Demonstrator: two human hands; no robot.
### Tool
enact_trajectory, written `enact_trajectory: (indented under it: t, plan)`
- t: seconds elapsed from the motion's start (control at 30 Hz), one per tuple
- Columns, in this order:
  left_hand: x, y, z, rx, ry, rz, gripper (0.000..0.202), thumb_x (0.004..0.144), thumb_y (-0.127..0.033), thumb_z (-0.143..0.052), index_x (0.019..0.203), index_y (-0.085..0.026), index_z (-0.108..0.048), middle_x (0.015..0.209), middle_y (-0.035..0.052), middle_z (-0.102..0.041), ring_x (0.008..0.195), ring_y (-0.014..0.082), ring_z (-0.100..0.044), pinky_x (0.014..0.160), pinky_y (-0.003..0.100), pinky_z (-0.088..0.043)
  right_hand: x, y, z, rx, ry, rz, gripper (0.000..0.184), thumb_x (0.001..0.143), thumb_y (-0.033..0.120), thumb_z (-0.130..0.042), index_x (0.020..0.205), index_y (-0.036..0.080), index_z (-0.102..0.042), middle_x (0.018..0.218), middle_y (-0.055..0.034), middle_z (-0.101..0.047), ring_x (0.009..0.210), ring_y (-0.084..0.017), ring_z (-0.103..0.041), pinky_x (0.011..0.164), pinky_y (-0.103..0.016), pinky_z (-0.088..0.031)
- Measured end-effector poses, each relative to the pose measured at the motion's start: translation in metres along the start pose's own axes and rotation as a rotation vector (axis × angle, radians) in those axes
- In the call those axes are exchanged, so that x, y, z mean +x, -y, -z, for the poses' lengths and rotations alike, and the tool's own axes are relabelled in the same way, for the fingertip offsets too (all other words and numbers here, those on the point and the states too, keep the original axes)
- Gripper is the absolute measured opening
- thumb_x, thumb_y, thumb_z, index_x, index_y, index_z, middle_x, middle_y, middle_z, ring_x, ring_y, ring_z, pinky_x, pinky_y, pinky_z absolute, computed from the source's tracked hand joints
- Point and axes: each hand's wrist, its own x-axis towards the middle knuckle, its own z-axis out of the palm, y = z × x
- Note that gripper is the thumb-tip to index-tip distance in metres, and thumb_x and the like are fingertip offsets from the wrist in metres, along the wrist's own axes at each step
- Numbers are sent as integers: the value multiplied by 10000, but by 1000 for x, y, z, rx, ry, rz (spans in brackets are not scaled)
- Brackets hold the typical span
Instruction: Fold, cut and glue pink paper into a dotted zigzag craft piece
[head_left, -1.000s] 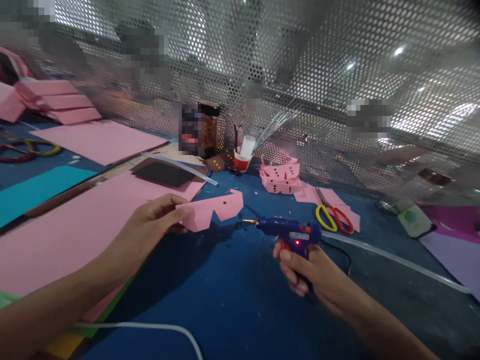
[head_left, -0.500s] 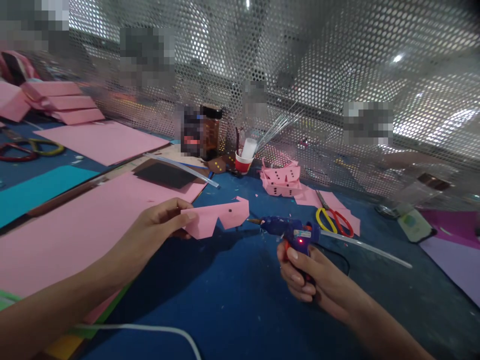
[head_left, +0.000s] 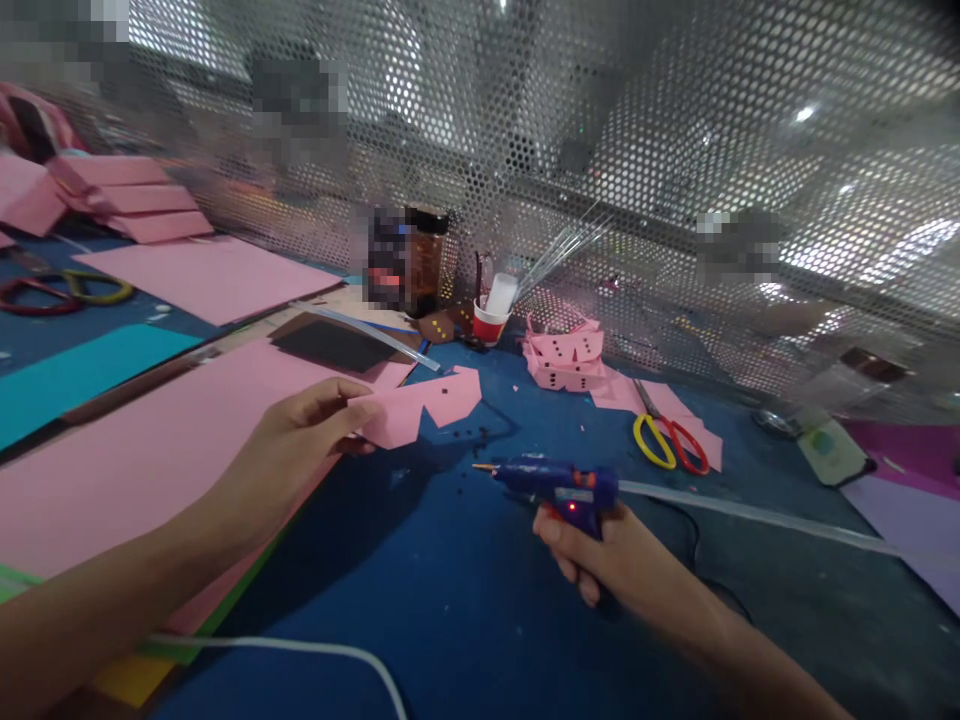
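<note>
My left hand (head_left: 322,425) pinches the left end of a cut pink paper piece (head_left: 439,400), which has a notch in its lower edge and a small black square on it. My right hand (head_left: 581,550) is wrapped round the handle of a blue hot glue gun (head_left: 551,478) with a red light lit. A clear glue stick (head_left: 750,515) juts from the gun's back. The nozzle points left, below the pink piece and apart from it. Several tiny black bits (head_left: 472,435) lie on the blue table (head_left: 450,620) between them.
Scissors (head_left: 667,440) with yellow and red handles lie on pink paper. Pink paper pieces with black squares (head_left: 564,352) are stacked behind. A red and white cup (head_left: 489,325) stands near the perforated metal screen (head_left: 637,130). Large pink sheets (head_left: 180,440) cover the left side. A white cable (head_left: 315,648) runs in front.
The glue gun has moved down and left, its nozzle away from the pink piece's right end. My left hand has shifted the piece slightly up and left. Black bits on the table are now uncovered.
</note>
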Motion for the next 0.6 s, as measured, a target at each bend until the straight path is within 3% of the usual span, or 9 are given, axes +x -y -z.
enact_trajectory:
  t: [0.17,0.27,0.4,0.6]
  plan:
    - [0,0,0,-10,17,5,228,871,-430,-650,855,-203,-642,873,-1,-643,873,182,-594,777,311,-499,-5,-7,-7,-287,-116,-95,403,884,604,-609,913,203,-630,681,31,-556,568,-101,-506,494,-212,-389]
    - [-1,0,0,1,34,-6,212,879,-410,-644,852,-200,-647,863,-5,-631,858,172,-585,767,301,-497,-9,-5,-8,-402,-140,-56,418,883,622,-599,813,209,-601,678,37,-536,589,-104,-496,535,-226,-388]
    - [-2,-1,0,1,45,-11,203,893,-399,-632,870,-198,-646,859,-4,-629,835,160,-578,760,295,-486,-11,0,-8,-415,-114,-7,385,898,578,-599,778,212,-588,711,37,-537,589,-101,-479,528,-224,-374]
    - [-3,-4,-2,-6,61,-10,210,901,-398,-622,861,-192,-637,854,-3,-636,833,158,-580,757,289,-479,-11,-1,-11,-401,-159,2,345,872,570,-628,891,227,-664,750,14,-583,627,-127,-497,511,-223,-371]
